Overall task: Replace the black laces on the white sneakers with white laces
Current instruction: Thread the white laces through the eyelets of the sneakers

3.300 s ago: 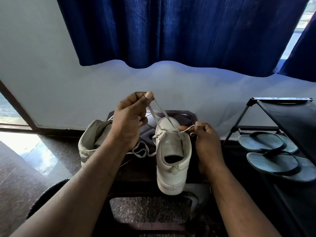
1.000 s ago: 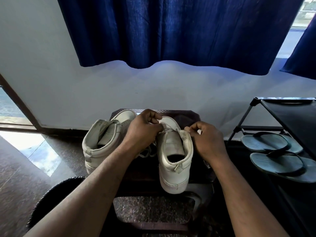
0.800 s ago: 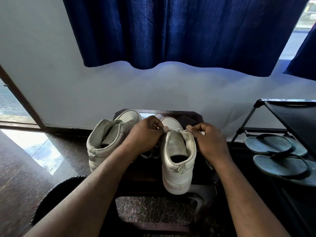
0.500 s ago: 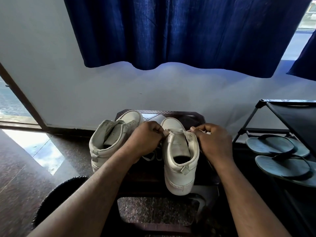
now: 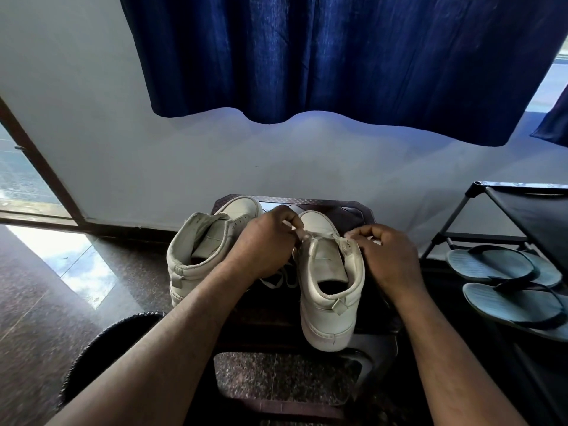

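Now both hands are low at the collar, with the lace drawn in.

Nearest you, the right-hand sneaker [image 5: 325, 305] stands heel toward you on the dark stool [image 5: 353, 210], mouth open. Your left hand [image 5: 264, 244] has dropped from its high pull of a few seconds back, and its curled fingers pinch the white lace [image 5: 302, 236] at the left top eyelet. Your right hand [image 5: 388, 256] pinches the other end at the right collar edge. Slack loops hang between the shoes. Judged: the long pull is done and this shoe is near tying. Just left stands the second sneaker [image 5: 199, 253]; whether it is laced cannot be told. No black laces show. Farther right are flip-flops [image 5: 504, 269], with a blue curtain [image 5: 338, 56] behind.
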The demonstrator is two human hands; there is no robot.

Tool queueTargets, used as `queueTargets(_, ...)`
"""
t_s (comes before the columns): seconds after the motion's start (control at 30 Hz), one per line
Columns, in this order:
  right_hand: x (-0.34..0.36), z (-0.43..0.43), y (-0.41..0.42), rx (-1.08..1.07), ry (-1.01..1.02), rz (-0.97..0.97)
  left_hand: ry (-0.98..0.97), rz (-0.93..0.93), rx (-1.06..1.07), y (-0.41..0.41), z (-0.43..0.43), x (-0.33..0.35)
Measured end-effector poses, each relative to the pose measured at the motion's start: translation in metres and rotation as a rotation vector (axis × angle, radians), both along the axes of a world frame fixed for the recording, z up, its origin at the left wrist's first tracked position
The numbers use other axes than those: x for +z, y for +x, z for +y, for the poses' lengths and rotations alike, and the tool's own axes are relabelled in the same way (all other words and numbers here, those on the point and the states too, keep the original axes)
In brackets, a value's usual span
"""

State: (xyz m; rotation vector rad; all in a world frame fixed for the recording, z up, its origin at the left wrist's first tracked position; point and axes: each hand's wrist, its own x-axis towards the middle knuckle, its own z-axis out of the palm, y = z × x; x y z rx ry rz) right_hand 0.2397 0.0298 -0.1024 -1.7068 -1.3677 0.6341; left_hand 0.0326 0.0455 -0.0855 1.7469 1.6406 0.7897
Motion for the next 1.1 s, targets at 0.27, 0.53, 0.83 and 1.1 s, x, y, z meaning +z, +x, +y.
queueTargets(0.27, -0.003, 0.005, 0.002, 0.113, -0.053, 0.155, 0.020, -0.117, -0.058, 0.009, 0.006, -0.002)
queueTargets(0.53, -0.003, 0.006, 0.004, 0.172, -0.017, -0.062, -0.023, -0.143, -0.044, 0.019, 0.011, -0.001)
queueTargets(0.83, -0.003, 0.002, 0.002, 0.132, 0.219, -0.204, 0.040, -0.075, -0.107, 0.019, 0.012, -0.001)
queueTargets(1.1, -0.001, 0.005, 0.010, 0.166, 0.026, 0.010, 0.027, -0.076, -0.104, 0.023, 0.008, 0.002)
